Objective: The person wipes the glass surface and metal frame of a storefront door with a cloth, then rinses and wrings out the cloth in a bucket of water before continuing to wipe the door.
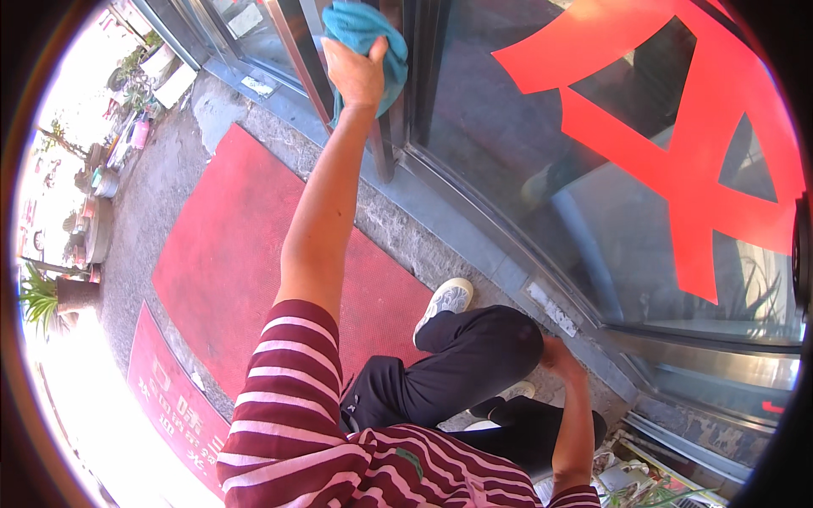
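Observation:
My left hand (357, 73) reaches far out, gripping a folded teal cloth (365, 28). The cloth lies around or against an upright metal bar (383, 149) at the glass door frame; the exact contact is hidden by the hand. My right hand (560, 359) is down beside my bent knee (524, 336) in dark trousers, and seems to touch it. Its fingers are mostly hidden, and nothing held shows there. To the right stands a glass panel (483, 127) in a dark metal frame, bearing large red sticker lettering (692, 159).
A grey stone sill (444, 216) runs below the glass. A red mat (254, 254) covers the ground, with a second red mat (171, 387) bearing writing. Potted plants (79, 292) line the left side. Metal strips and clutter (660, 457) lie at lower right.

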### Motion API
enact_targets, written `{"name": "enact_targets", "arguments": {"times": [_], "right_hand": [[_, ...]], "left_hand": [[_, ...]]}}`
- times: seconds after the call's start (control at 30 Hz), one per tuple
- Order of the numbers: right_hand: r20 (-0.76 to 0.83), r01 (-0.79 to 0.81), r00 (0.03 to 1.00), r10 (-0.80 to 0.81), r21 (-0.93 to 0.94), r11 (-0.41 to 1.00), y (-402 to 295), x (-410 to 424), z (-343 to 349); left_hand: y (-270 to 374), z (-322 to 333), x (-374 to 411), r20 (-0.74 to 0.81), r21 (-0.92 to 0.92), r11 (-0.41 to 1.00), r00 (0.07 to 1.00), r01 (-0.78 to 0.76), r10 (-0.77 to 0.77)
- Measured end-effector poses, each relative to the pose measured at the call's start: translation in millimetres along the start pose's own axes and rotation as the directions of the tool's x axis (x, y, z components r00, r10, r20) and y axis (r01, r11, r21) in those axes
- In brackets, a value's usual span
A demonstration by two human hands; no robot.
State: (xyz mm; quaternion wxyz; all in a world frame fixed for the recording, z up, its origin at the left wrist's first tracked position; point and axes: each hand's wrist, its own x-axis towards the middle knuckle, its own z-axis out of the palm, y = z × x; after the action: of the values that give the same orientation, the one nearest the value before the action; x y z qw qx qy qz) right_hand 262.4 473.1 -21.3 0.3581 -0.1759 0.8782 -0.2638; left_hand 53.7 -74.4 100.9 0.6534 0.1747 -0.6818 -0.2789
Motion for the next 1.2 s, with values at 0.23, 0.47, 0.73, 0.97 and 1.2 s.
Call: {"name": "enact_targets", "arguments": {"times": [0.23,0.47,0.73,0.97,1.2], "right_hand": [[0.013,-0.064,0.998,0.063,0.087,0.994,6.3,0.3,2.0],[0.085,-0.192,0.981,0.175,0.557,0.808,83.2,10.4,18.1],[-0.054,0.098,0.994,-0.097,0.015,0.995,0.4,2.4,-8.3],[-0.088,0.098,0.991,-0.099,-0.018,0.995,10.5,8.6,0.8],[-0.094,-0.017,0.992,0.08,0.541,0.841,42.8,18.2,21.8]], "left_hand": [[-45.3,-18.6,-71.1,0.187,-0.089,0.951,0.943,0.295,-0.275],[-29.7,-12.2,-32.8,0.185,-0.209,0.947,0.961,0.244,-0.207],[133.4,-12.0,154.8,-0.062,0.001,0.976,0.974,-0.219,0.218],[115.8,13.3,151.3,-0.09,0.332,0.859,0.894,-0.389,0.44],[63.7,11.1,75.0,0.024,0.35,0.905,0.968,-0.24,0.248]]}}
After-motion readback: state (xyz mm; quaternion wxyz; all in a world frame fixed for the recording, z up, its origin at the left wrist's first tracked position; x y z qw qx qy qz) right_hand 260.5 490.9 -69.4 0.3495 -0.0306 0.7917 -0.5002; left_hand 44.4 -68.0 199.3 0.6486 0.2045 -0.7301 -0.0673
